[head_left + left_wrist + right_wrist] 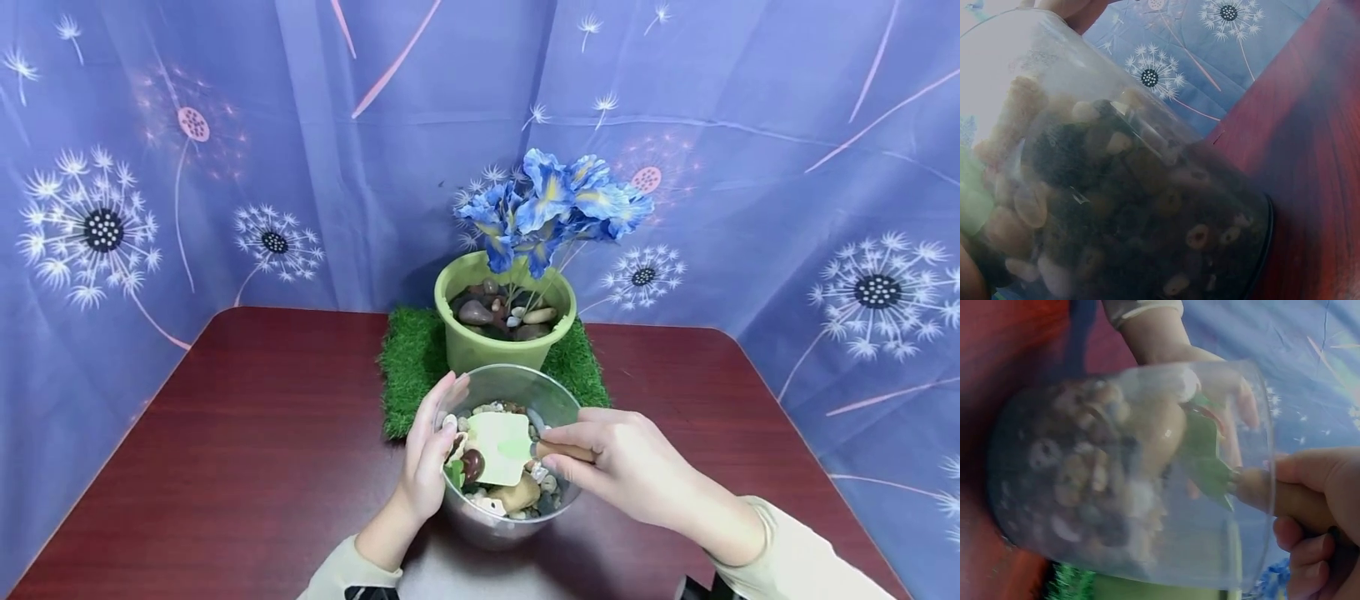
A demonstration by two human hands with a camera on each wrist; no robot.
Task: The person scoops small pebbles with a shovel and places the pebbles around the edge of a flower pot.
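A clear round container (498, 533) filled with pebbles, shells and larger stones stands at the near middle of the table. My left hand (427, 467) holds its left side, the fingers along the outer wall and the thumb close to the rim. My right hand (626, 458) grips the wooden handle (566, 452) of a small shovel from the right side. The shovel's pale green blade (495, 450) is inside the container, flat over the stones. In the right wrist view the blade (1204, 456) shows through the wall, beside a big tan stone (1157, 434).
Just behind the container stands a green flowerpot (495, 354) with stones and blue artificial irises (555, 208), on a square of artificial grass (412, 367). The table (262, 467) is dark red wood. A blue dandelion-print cloth (360, 183) hangs around the back and sides.
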